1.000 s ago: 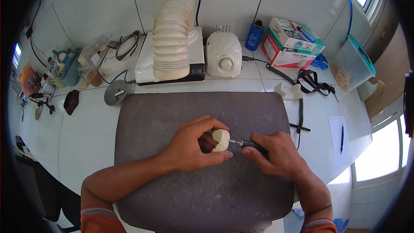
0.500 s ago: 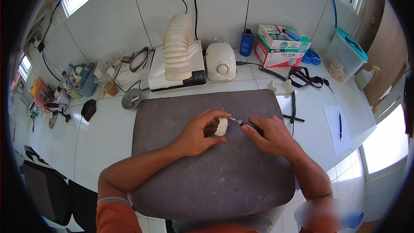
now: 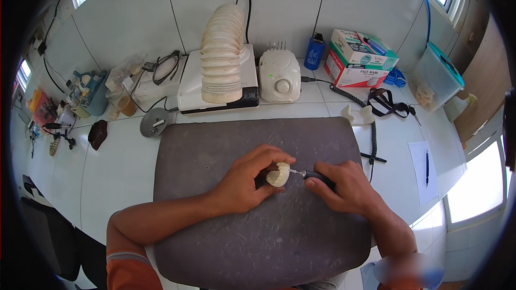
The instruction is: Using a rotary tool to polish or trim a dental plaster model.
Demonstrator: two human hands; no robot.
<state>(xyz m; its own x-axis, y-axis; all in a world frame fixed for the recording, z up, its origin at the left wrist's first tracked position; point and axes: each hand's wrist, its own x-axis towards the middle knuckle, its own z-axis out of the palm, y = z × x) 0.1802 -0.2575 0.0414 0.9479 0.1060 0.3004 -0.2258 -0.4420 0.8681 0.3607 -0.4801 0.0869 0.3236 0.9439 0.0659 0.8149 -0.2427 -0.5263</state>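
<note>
My left hand (image 3: 242,182) pinches a cream, curved dental model (image 3: 279,175) between thumb and fingers above a dark grey mat (image 3: 252,252). Part of the model is hidden behind the fingers. In my right hand (image 3: 346,189) is a black rotary handpiece (image 3: 324,179), wrapped by the fingers and pointing left. Its thin metal bur (image 3: 296,172) reaches the right side of the model and appears to touch it. Both hands are closed and close together over the middle of the mat.
Behind the mat stand a white box-shaped unit (image 3: 188,91) with a ribbed hose (image 3: 223,59) and a white control unit (image 3: 280,78). A coiled cord (image 3: 344,94) runs down the right side. A grey bowl (image 3: 155,123) sits left; paper (image 3: 419,166) with a pen lies right.
The dental model has been turned in my left hand, so its curved, uneven edge now shows. The bur has come from the model's upper end to its right side. The whole view has shifted slightly.
</note>
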